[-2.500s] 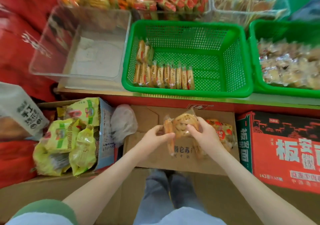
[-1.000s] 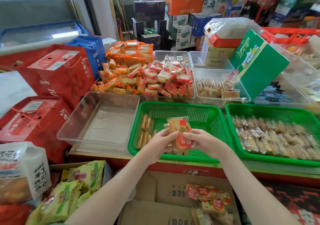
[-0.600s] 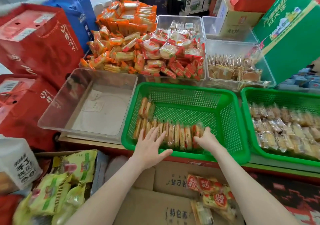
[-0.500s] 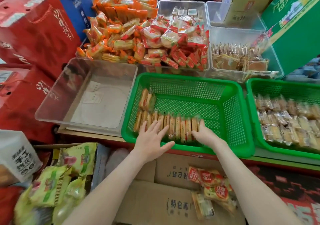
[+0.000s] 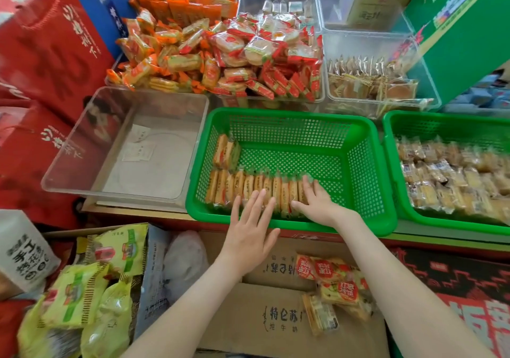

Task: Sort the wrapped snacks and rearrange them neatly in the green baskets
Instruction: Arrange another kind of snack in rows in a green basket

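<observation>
A green basket in the middle holds a row of wrapped snacks standing on edge along its near wall, with a few more snacks behind at the left. My left hand lies flat with straight fingers, its fingertips on the row near the basket's front rim. My right hand presses with straight fingers against the right end of the row. A second green basket at the right is filled with wrapped snacks. Loose red-labelled snacks lie on a cardboard box below.
An empty clear bin stands left of the middle basket. Behind are heaps of orange and red packets and clear bins of pastries. Red boxes stand at the left, yellow-green bags at the lower left, a green carton at the right.
Both hands carried snacks up from the box into the middle basket and set them at the row's right end. They now rest flat on the row; the camera tilted down.
</observation>
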Demonstrator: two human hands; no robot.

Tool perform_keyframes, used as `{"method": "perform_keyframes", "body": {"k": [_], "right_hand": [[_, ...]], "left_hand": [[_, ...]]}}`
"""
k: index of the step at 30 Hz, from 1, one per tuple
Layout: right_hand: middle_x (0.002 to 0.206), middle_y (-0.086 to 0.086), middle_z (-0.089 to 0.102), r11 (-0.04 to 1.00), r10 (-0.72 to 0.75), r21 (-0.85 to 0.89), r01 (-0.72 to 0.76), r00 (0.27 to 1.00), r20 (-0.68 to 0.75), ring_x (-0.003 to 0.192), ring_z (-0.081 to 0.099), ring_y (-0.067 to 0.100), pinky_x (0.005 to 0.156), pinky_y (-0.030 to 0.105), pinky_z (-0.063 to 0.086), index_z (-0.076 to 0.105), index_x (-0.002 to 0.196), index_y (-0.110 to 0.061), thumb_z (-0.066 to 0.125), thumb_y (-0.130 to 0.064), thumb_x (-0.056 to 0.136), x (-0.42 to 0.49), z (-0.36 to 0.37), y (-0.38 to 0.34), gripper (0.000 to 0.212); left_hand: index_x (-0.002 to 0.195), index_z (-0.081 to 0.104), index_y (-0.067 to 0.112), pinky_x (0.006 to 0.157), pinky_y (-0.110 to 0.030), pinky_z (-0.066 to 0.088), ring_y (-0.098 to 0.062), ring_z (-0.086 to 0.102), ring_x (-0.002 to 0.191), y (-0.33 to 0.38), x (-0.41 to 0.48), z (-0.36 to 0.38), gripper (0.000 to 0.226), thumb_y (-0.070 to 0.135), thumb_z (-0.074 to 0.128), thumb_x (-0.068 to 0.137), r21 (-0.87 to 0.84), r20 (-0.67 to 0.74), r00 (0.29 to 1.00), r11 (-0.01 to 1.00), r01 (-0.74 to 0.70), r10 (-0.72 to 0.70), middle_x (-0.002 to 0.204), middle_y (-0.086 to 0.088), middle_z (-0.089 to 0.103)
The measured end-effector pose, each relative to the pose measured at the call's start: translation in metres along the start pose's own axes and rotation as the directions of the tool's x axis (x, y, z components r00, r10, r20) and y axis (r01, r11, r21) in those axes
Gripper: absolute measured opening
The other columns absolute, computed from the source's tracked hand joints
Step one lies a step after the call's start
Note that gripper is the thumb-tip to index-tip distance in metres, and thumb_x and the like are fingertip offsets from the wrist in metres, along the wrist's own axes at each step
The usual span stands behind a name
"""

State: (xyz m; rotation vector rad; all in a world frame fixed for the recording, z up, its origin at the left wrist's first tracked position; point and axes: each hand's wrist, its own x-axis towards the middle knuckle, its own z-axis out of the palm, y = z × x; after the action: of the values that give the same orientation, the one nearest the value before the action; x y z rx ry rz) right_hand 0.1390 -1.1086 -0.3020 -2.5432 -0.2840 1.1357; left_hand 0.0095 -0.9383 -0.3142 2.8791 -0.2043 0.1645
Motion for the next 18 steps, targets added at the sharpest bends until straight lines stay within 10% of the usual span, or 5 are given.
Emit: {"method": "perform_keyframes", "body": {"k": [3, 8, 13, 18], "right_hand": [[0.161, 0.001, -0.009, 0.983, -0.184, -0.064, 0.173, 0.951, -0.249, 0.148, -0.007, 0.019, 0.119, 0.042, 0.005, -0.001, 0.154, -0.029, 0.037, -0.048, 0.099, -0.032, 0.001, 0.007, 0.069], [0.135, 0.008, 0.045, 0.917, -0.394, -0.24, 0.317, 0.645, -0.654, 0.126, 0.04, 0.023, 0.109, 0.036, 0.032, 0.039, 0.141, -0.009, 0.057, -0.014, 0.09, -0.096, 0.058, 0.067, 0.055], [0.137, 0.009, 0.05, 0.946, -0.243, -0.298, 0.13, 0.891, -0.384, 0.122, 0.048, 0.028, 0.101, 0.046, 0.043, 0.033, 0.144, -0.016, 0.079, -0.01, 0.069, -0.096, 0.133, 0.141, 0.088], [0.161, 0.002, 0.007, 0.94, -0.086, -0.336, 0.052, 0.992, -0.089, 0.147, 0.004, 0.023, 0.119, 0.044, 0.006, 0.002, 0.154, -0.025, 0.051, -0.033, 0.095, -0.073, 0.155, 0.171, 0.077]], "left_hand": [[0.145, 0.04, 0.011, 0.114, -0.052, 0.02, -0.029, 0.024, 0.144, 0.023, -0.022, 0.017, 0.057, 0.03, 0.047, 0.092, 0.027, -0.027, 0.983, 0.983, -0.183, 0.183, 0.154, -0.014, 0.03], [0.15, 0.029, 0.017, 0.118, -0.05, 0.014, -0.031, 0.024, 0.143, 0.05, -0.049, 0.056, 0.087, 0.016, 0.072, 0.074, -0.062, 0.342, 0.887, 0.949, -0.309, 0.311, 0.156, -0.015, 0.023], [0.152, -0.01, 0.026, 0.114, -0.046, -0.013, -0.029, -0.007, 0.148, 0.066, -0.036, 0.1, 0.088, 0.006, 0.051, 0.093, -0.003, 0.56, 0.768, 0.927, -0.374, 0.312, 0.159, -0.013, -0.013], [0.152, -0.014, 0.023, 0.117, -0.049, -0.005, -0.029, -0.004, 0.148, 0.071, -0.014, 0.151, 0.09, 0.005, 0.051, 0.092, 0.05, 0.647, 0.714, 0.92, -0.389, 0.267, 0.161, -0.015, -0.005]]}}
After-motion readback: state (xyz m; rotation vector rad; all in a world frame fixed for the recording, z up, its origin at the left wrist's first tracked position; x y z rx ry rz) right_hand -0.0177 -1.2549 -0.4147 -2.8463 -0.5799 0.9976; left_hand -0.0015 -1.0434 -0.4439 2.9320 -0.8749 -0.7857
